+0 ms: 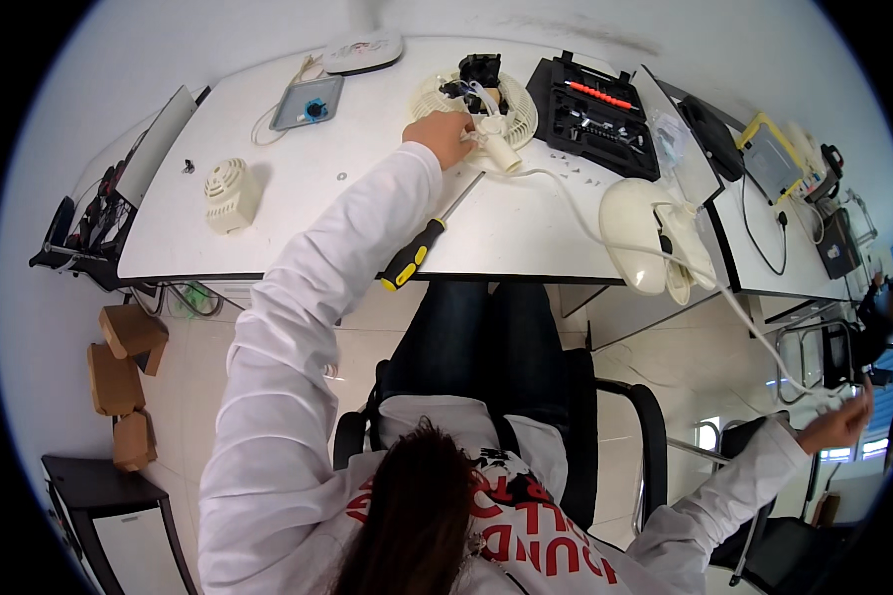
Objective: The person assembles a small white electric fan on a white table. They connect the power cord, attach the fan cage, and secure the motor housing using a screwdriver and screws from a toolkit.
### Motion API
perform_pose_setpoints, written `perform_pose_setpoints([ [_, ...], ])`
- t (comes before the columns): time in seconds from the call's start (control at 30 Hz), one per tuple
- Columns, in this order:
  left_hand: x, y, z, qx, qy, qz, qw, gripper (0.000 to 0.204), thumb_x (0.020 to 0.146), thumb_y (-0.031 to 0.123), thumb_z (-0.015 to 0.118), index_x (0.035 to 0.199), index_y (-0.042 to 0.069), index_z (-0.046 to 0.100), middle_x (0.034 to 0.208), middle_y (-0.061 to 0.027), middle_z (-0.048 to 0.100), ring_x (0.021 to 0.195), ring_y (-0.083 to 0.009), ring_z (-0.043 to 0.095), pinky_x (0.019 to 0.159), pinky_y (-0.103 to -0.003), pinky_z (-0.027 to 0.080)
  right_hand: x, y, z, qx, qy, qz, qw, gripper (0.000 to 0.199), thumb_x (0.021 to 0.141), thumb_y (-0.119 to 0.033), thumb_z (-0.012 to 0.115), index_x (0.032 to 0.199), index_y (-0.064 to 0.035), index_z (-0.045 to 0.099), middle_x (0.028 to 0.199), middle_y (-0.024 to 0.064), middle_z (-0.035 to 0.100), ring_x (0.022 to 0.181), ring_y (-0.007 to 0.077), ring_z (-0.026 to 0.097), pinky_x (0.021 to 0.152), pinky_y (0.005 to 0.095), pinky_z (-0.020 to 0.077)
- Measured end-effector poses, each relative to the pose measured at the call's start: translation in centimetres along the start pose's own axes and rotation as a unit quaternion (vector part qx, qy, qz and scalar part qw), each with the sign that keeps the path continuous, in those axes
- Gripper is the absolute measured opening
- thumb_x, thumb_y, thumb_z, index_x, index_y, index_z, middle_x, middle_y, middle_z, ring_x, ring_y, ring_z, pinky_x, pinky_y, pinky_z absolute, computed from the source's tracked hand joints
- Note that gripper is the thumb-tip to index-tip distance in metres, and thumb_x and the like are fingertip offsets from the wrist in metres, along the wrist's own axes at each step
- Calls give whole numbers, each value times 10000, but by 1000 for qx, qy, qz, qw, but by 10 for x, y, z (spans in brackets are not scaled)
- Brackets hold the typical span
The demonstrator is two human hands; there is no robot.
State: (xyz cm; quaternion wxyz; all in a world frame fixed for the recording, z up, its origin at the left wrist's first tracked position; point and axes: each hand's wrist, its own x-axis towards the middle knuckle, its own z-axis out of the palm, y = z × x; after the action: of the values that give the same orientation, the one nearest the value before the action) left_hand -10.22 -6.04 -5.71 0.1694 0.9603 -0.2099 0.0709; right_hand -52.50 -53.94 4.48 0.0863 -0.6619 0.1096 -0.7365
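Quick headcount of the desk stuff

One screwdriver, one black tool case, one round fan grille, one small vented cap, one white cord, three cardboard boxes on the floor, and two hands: left, right.

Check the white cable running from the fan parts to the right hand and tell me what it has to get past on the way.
The white cable runs from the fan grille under the left hand, past the cream housing at the desk edge, then hangs free to the right hand. Nothing else crosses it.
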Motion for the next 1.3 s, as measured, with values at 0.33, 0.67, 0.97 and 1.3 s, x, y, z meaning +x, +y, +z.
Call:
perform_pose_setpoints([
  [0.33, -13, 6, -17, -22, -16, 34, 999, 349, 869, 355, 616, 1134, 129, 637, 874, -73, 695, 827, -252, 666, 719, -374, 519, -159, 93, -47, -231, -465, 85, 850, 228, 954, -190, 528, 946, 0, 652, 807, 157, 673, 684, 225, 637, 614, 343, 476],
  [0.67, -51, 6, -34, -70, -13, 103, 992, 297, 879, 254, 595, 1134, 106, 634, 889, -77, 655, 802, -268, 634, 702, -382, 504, -319, 148, -11, -188, -801, 280, 495, 413, 907, -436, 544, 925, -63, 719, 754, 132, 695, 693, 250, 659, 711, 374, 519],
  [0.97, -152, 26, -69, 0, 15, 141, 990, 404, 786, 227, 707, 1154, 93, 609, 983, -81, 600, 885, -254, 577, 727, -376, 463, -191, -52, 97, -115, -881, -32, 458, 257, 866, -287, 586, 916, -71, 715, 884, 136, 704, 800, 361, 662, 750, 435, 524],
  [1.3, -164, 32, -9, -51, 62, -88, 993, 380, 739, 135, 723, 1081, 73, 570, 953, -87, 567, 847, -289, 573, 677, -375, 485, -161, -267, 240, 228, -615, 39, 754, 301, 899, -160, 617, 1146, 10, 580, 1014, 150, 639, 907, 317, 631, 736, 348, 499],
])
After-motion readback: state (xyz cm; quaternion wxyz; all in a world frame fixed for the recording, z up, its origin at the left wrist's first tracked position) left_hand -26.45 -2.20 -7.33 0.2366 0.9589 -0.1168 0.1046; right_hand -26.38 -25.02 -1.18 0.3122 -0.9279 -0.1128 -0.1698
